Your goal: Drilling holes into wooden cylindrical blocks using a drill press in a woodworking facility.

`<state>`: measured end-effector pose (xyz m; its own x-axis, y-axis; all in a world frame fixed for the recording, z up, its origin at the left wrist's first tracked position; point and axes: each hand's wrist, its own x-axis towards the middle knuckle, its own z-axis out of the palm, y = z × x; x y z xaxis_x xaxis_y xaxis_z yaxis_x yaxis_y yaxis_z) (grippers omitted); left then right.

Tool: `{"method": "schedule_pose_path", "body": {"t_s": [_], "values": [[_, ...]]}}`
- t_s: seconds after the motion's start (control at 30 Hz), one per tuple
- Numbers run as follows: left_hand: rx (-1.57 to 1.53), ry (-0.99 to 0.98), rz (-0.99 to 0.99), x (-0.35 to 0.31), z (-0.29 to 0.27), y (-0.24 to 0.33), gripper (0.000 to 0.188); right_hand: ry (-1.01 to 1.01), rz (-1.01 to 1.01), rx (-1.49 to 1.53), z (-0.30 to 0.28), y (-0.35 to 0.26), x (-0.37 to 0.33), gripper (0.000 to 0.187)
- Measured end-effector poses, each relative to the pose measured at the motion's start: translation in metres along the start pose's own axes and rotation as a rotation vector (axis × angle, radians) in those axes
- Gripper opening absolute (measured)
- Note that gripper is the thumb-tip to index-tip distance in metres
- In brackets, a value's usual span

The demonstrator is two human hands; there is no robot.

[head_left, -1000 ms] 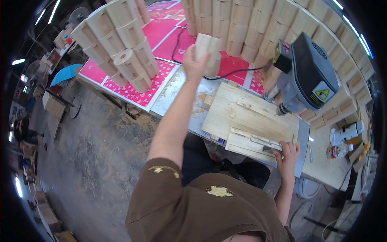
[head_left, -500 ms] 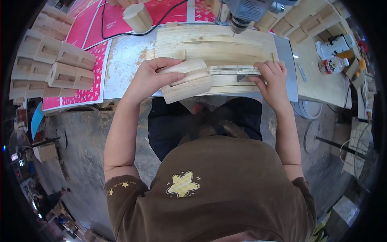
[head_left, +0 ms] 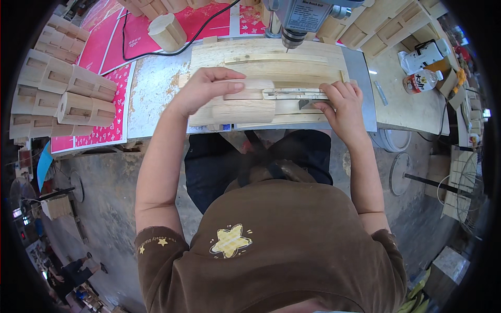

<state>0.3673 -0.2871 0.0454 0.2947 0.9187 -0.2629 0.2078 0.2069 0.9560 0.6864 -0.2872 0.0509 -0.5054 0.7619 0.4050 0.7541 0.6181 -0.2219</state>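
Block of pale, bare wood [head_left: 244, 110], rounded along its sides, is lying just left of the middle in the upper half of the frame, between the two hands. The bare left hand [head_left: 209, 89] is reaching over the block's upper left end, its thumb lying across the wood and its forefinger stretching along the far side; how firmly it is gripping cannot be told, as the other fingers are not showing clearly. The bare right hand [head_left: 342, 107] is sitting apart from the block, farther right, with fingers and thumb closing on the right end of a slim, pale, slotted strip [head_left: 297, 94]. That strip is bridging the space between block and right hand, its left end overlapping the block's right end. A small dark-grey metal piece [head_left: 306, 105] is showing beside the right thumb.

Beneath and behind, a broad, pale wooden board [head_left: 214, 61] is resting on the silvery, dust-strewn worktop [head_left: 156, 78]. A grey bench drill [head_left: 308, 16] is hanging over the board at top centre. Another pale wooden block [head_left: 168, 34] is standing upper left of the left hand, near a thin black cord [head_left: 201, 34]. Stacked slotted wooden blocks [head_left: 68, 94] are filling the left edge, and a clear plastic bottle [head_left: 421, 82] is lying at upper right.
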Motion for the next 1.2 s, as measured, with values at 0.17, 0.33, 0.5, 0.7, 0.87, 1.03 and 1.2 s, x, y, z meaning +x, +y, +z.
{"method": "schedule_pose_path", "body": {"t_s": [0.17, 0.33, 0.5, 0.7, 0.87, 1.03, 1.2], "values": [[-0.095, 0.500, 0.251, 0.031, 0.067, -0.017, 0.053, 0.007, 0.007, 0.001, 0.002, 0.000, 0.004, 0.032], [0.000, 0.984, 0.454, 0.046, 0.090, -0.018, 0.039, 0.030, 0.017, -0.030, 0.005, 0.005, 0.006, 0.035], [0.268, 0.700, 0.527, 0.016, 0.095, -0.055, 0.036, 0.038, 0.032, -0.106, 0.005, 0.015, 0.007, 0.036], [0.670, 0.752, 0.474, 0.020, 0.110, -0.047, 0.079, 0.005, 0.192, -0.045, 0.020, 0.034, 0.041, 0.038], [0.741, 0.796, 0.459, 0.030, 0.078, -0.058, 0.083, 0.058, 0.074, 0.044, 0.038, 0.027, 0.060, 0.044], [0.773, 0.795, 0.493, 0.032, 0.067, -0.062, 0.076, 0.133, 0.100, 0.224, 0.032, 0.023, 0.061, 0.046], [0.741, 0.806, 0.482, 0.028, 0.066, -0.065, 0.070, 0.483, 0.089, 0.517, -0.020, 0.040, 0.083, 0.044]]}}
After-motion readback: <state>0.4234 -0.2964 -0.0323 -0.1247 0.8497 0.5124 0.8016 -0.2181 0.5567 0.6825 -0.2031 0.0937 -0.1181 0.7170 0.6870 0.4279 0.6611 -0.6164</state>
